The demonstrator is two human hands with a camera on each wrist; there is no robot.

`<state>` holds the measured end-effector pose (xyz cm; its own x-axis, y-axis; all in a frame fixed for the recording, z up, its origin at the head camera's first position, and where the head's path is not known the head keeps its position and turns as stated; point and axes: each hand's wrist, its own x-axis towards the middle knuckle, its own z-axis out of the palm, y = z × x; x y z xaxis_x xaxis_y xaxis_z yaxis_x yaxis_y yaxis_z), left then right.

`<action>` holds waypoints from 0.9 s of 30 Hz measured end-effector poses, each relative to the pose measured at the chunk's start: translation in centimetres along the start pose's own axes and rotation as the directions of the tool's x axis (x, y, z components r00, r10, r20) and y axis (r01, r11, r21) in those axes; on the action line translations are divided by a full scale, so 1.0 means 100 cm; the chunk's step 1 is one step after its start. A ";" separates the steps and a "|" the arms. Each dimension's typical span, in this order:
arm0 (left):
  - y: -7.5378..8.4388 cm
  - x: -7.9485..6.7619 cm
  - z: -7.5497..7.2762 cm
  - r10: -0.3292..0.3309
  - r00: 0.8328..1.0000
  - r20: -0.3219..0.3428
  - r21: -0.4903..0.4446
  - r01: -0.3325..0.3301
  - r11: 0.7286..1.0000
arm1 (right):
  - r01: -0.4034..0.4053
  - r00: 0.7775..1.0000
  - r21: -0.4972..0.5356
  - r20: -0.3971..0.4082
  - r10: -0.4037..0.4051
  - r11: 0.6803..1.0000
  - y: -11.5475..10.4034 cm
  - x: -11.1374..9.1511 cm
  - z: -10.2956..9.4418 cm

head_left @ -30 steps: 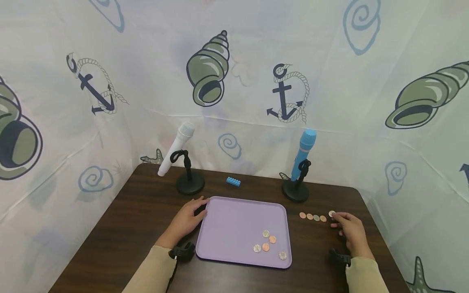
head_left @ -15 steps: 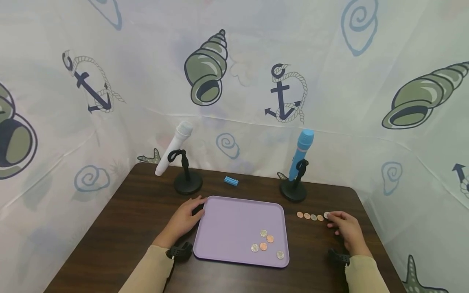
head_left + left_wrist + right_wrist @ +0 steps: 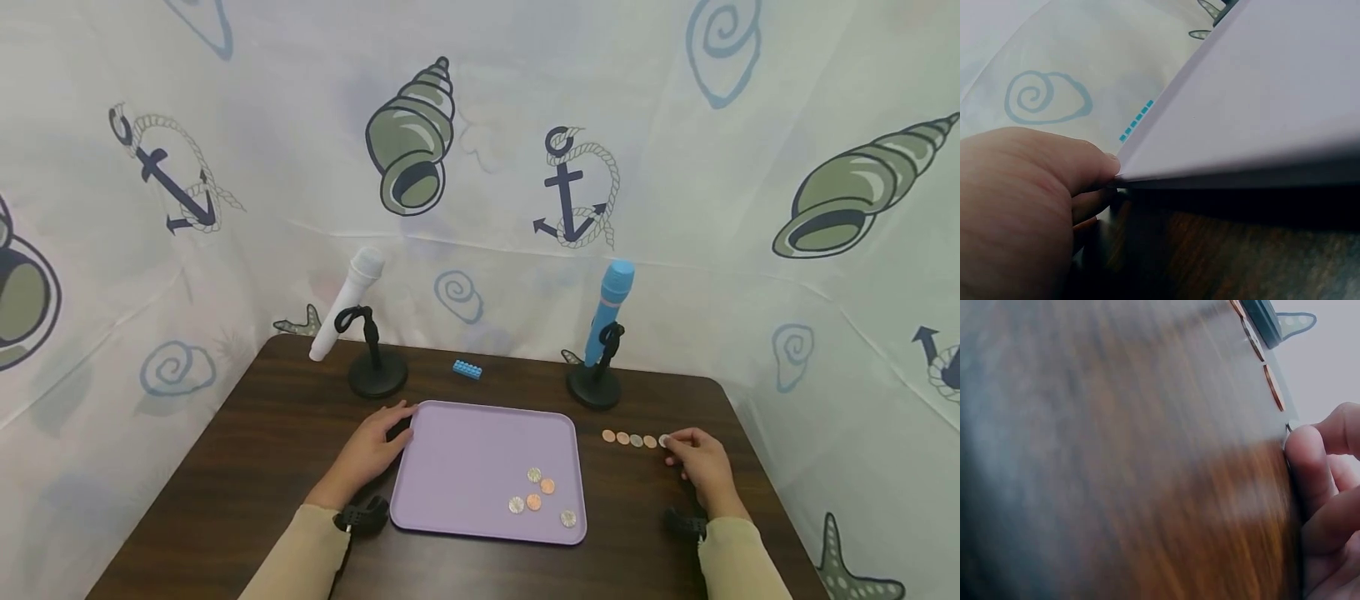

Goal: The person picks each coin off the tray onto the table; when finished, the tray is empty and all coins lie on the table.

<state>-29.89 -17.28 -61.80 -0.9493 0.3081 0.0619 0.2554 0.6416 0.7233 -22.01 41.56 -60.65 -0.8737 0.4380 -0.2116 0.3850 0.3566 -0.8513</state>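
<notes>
At the right end of a row of coins, my right hand [image 3: 701,467] pinches a silver coin [image 3: 663,440] between thumb and finger, low over the table. Only a sliver of that coin shows in the right wrist view, where a copper coin [image 3: 1274,387] lies just beyond it. The row runs left from there: a copper coin [image 3: 650,442], a silver one [image 3: 636,441], then two more copper ones. My left hand [image 3: 372,454] rests at the left rim of a lilac tray [image 3: 465,450], fingers extended to its far corner. Several silver and copper coins [image 3: 533,502] lie on the tray's right half.
Behind the tray, a white microphone [image 3: 348,300] leans in a black stand [image 3: 377,375] at left, and a blue microphone [image 3: 609,308] in another stand [image 3: 593,387] at right. A blue toy brick [image 3: 467,369] lies between them. A patterned cloth [image 3: 502,192] hangs behind the dark wooden table [image 3: 247,483].
My right hand has brought the silver coin left and slightly nearer, into line with the row's end. My left hand stays at the tray. The head view has shifted slightly.
</notes>
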 end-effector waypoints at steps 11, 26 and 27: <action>0.004 0.004 0.000 0.020 1.000 -0.010 -0.013 -0.020 1.000 | 0.009 1.000 -0.014 -0.018 -0.010 1.000 -0.004 -0.001 -0.005; 0.002 0.002 0.002 0.014 1.000 -0.005 -0.007 -0.014 1.000 | 0.018 1.000 -0.029 0.025 -0.018 0.999 -0.004 -0.003 -0.005; 0.001 0.002 0.002 0.013 1.000 -0.004 -0.004 -0.013 1.000 | 0.016 0.999 -0.030 0.028 -0.015 0.999 -0.003 -0.003 -0.005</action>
<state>-29.96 -16.96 -61.85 -0.9467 0.3138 0.0734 0.2667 0.6349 0.7251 -21.73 41.76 -60.11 -0.8874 0.4094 -0.2119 0.3795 0.3880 -0.8399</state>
